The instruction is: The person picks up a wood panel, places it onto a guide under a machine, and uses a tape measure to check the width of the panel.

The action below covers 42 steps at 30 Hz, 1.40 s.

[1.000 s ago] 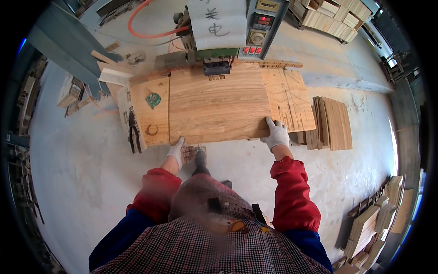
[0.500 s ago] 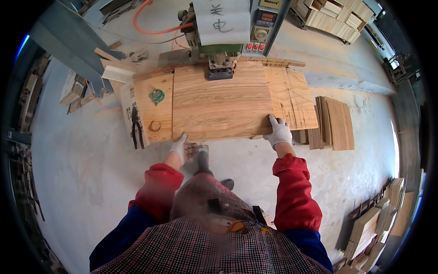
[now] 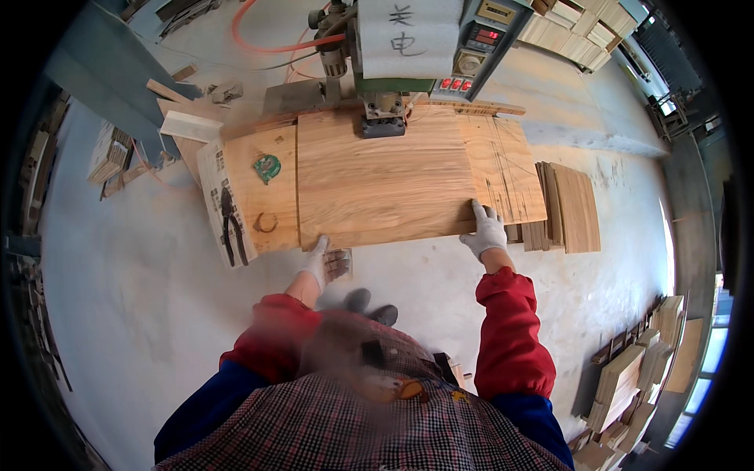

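Observation:
A rectangular wooden board (image 3: 385, 184) with streaked grain lies on a wider, paler plywood worktop (image 3: 510, 169), under the dark pressing head (image 3: 383, 127) of a machine. Gloved in white with the fingertips showing dark, my left hand (image 3: 320, 265) holds the board's front edge near its left corner, thumb at the edge and fingers below it. My right hand (image 3: 485, 231), also gloved, grips the front right corner, its fingers over the right edge and thumb toward the front. Whether the head touches the board is hard to see.
Left of the board lie a green tape measure (image 3: 267, 168) and black-handled pliers (image 3: 229, 224). A control panel (image 3: 479, 39) with red switches stands behind. Stacked boards (image 3: 573, 206) are at the right, more wood (image 3: 624, 385) lower right. My shoes (image 3: 357, 300) are below the worktop.
My foot has drawn back from beneath the worktop edge, and both shoes now stand side by side. The machine appears farther right in view. Both hands stay at the board.

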{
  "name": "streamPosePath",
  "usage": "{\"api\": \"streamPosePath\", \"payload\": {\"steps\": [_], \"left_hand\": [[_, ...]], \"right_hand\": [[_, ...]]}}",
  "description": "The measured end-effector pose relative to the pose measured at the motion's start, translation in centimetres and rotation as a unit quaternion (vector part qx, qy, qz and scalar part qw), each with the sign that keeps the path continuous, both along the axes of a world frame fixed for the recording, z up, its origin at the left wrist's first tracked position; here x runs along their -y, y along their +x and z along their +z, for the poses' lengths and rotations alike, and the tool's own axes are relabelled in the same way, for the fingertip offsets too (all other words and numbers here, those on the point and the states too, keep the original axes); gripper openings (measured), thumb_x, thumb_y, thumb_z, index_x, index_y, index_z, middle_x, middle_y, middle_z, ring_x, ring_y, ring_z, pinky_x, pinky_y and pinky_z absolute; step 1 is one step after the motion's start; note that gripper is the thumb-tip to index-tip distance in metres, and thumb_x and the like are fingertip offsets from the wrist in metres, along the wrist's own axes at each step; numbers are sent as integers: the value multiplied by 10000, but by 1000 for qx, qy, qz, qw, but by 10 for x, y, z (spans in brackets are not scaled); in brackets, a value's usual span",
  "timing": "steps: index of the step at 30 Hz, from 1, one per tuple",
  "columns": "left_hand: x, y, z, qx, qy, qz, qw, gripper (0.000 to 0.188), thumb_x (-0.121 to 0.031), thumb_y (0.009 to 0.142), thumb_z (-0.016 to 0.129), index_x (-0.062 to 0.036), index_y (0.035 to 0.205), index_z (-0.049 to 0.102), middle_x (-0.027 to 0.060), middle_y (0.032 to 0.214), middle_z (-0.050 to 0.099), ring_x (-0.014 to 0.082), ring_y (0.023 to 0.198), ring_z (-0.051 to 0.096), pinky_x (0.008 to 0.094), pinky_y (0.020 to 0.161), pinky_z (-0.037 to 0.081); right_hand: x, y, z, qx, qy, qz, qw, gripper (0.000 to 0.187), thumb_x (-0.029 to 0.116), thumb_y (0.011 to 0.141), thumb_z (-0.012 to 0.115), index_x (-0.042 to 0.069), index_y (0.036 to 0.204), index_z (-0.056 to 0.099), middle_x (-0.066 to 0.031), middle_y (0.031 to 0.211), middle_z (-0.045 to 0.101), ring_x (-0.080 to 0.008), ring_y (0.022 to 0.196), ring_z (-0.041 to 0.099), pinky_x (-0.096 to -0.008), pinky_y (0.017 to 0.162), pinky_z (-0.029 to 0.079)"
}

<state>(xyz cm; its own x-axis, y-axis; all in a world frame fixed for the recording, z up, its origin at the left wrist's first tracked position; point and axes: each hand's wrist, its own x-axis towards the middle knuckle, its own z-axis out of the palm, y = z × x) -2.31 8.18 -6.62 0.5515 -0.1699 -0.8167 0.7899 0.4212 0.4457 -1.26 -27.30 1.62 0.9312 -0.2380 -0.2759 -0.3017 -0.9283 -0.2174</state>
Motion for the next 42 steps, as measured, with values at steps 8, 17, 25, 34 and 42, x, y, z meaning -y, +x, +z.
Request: {"api": "streamPosePath", "payload": {"steps": [8, 17, 25, 34, 42], "left_hand": [[3, 1, -3, -15, -8, 7, 1000, 533, -550, 801, 515, -37, 946, 513, 102, 819, 585, 255, 714, 591, 380, 655, 506], [4, -6, -4, -27, -53, 31, 998, 535, -550, 796, 522, -19, 854, 546, 86, 774, 599, 215, 665, 592, 347, 654, 515], [32, -42, 12, -56, -70, -46, 995, 303, -394, 834, 565, -94, 853, 523, 76, 727, 612, 191, 563, 587, 311, 532, 504], [61, -22, 11, 25, -11, -252, 967, 270, -282, 810, 622, -34, 898, 562, 79, 670, 585, 153, 485, 546, 262, 434, 466], [157, -49, 6, 79, -5, -481, 873, 243, -295, 833, 564, -71, 921, 532, 39, 664, 530, 123, 507, 523, 258, 435, 467]], "right_hand": [[-4, 0, -14, 20, -13, -4, 1000, 867, 196, 617, 722, 132, 1353, 269, -147, 1295, 364, -348, 1169, 348, -383, 967, 355], [-16, -19, -31, 34, -24, -28, 999, 705, 111, 694, 585, 86, 1333, 289, -173, 1339, 320, -349, 1204, 334, -380, 985, 334], [49, -99, -59, 127, 283, -234, 921, 338, 154, 773, 580, 18, 1062, 471, -51, 823, 509, -147, 734, 479, -269, 672, 401], [-4, -328, -69, 101, 435, -557, 700, 302, 392, 850, 544, 155, 1029, 492, 22, 815, 571, -117, 586, 546, -289, 407, 452], [-136, -457, -28, 268, 615, -645, 366, 362, 333, 814, 592, 58, 1041, 527, -80, 978, 604, -235, 791, 611, -381, 550, 519]]}}
